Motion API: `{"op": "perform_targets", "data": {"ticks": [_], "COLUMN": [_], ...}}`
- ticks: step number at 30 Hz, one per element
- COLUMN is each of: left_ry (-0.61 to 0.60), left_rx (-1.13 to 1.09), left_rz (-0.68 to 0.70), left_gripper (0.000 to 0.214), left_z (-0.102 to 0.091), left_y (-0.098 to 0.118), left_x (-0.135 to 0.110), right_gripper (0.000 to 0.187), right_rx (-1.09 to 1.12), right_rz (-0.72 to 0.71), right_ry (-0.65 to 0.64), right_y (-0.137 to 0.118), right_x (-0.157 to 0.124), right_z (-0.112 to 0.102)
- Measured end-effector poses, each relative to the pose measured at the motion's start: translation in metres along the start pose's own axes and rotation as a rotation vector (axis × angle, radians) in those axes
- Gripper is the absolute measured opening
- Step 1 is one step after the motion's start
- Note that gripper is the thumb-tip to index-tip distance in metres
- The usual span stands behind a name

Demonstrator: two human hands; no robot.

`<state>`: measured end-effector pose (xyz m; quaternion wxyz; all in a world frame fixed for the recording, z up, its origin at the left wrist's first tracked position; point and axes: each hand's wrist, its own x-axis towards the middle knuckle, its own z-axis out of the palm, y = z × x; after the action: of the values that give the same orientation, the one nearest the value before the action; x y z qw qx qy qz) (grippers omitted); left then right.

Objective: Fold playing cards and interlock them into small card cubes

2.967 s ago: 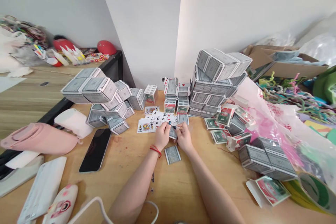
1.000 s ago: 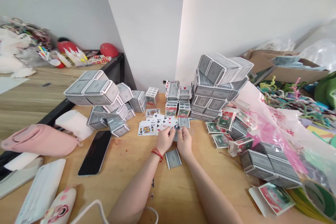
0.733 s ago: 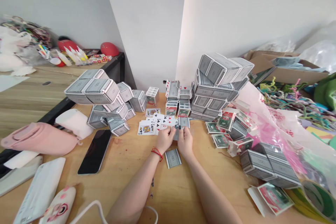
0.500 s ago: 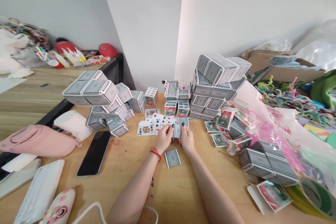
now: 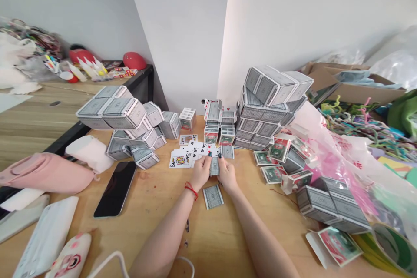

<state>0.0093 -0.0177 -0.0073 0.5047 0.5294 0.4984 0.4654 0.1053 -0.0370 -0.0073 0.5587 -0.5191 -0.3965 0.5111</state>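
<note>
Between my two hands is a grey-backed playing card (image 5: 214,167), gripped along its left and right sides with the thumbs on top. My left hand (image 5: 202,171), with a red string bracelet at the wrist, closes on one side of it. My right hand (image 5: 227,175) closes on the other. Whether it is one card or more I cannot tell. Below the hands, another card (image 5: 213,197) lies back up on the table. Just beyond them are spread face-up cards (image 5: 181,159) and a back-up card (image 5: 227,152).
Folded-card block stacks rise at left (image 5: 122,115) and right (image 5: 260,115). Upright card boxes (image 5: 211,134) stand at the back. More card boxes (image 5: 273,174) lie at right, near green-yellow tape rolls (image 5: 391,243). A phone (image 5: 115,189) and pink case (image 5: 48,173) lie left.
My hands have drawn closer together around the card, which now looks narrower and more upright. The view has shifted slightly; the stacks and loose card stay put.
</note>
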Motion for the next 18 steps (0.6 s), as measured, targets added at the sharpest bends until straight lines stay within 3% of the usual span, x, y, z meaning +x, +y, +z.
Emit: {"op": "perform_targets", "data": {"ticks": [4,8,14,16,18], "left_ry": [-0.01,0.053,0.184,0.156,0.045], "left_rx": [-0.131,-0.114,0.031,-0.004,-0.051], "left_rz": [-0.067,-0.022,0.045,0.039,0.028], "left_gripper": [0.041,0.038,0.037,0.036,0.034], "left_z": [0.002,-0.002,-0.005,-0.006,-0.009], "left_y": [-0.002,-0.001,0.003,0.004,0.005], "left_x": [0.001,0.003,0.002,0.003,0.004], "right_gripper": [0.046,0.038,0.024,0.021,0.018], "right_rx": [0.205,0.332,0.221,0.23,0.25], "right_rz": [0.138,0.177,0.12,0.138,0.167], "right_ry": [-0.073,-0.158,-0.343,-0.394,-0.436], "right_y": [-0.004,-0.007,-0.006,-0.005,-0.004], "right_x": [-0.001,0.0,0.003,0.004,0.004], "right_z": [0.004,0.0,-0.013,-0.015,-0.017]}}
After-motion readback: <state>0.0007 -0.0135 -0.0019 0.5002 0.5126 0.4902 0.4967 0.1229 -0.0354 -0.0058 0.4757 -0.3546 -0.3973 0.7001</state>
